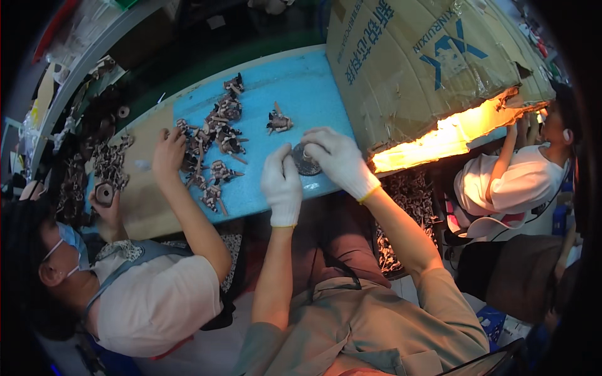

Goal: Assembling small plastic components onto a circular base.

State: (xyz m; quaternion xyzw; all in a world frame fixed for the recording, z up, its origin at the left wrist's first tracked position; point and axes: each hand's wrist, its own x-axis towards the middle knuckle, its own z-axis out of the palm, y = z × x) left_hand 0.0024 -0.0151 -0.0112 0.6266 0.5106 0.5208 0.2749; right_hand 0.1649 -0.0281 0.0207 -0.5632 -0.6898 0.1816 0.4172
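Observation:
Both my hands wear white knitted gloves with yellow cuff edges and work over a blue mat [320, 84]. A dark round disc [308, 167] lies flat on it between them. My right hand [340, 160] is closed in a pinch over the disc, its fingertips at a small light piece that is mostly hidden. My left hand [282, 185] stands just left of the disc, fingers pressed together; whatever they hold is hidden. A small brown, black and white part [278, 119] lies alone beyond my hands. A pile of similar parts [219, 135] spreads to the left.
A big cardboard box [389, 69] stands at the right, orange light glowing from its torn lower opening [439, 139]. A co-worker [150, 297] in a mask sits at my left, one hand [169, 150] by the pile. Brown parts [407, 213] fill a container below right. Another person [517, 178] sits beyond.

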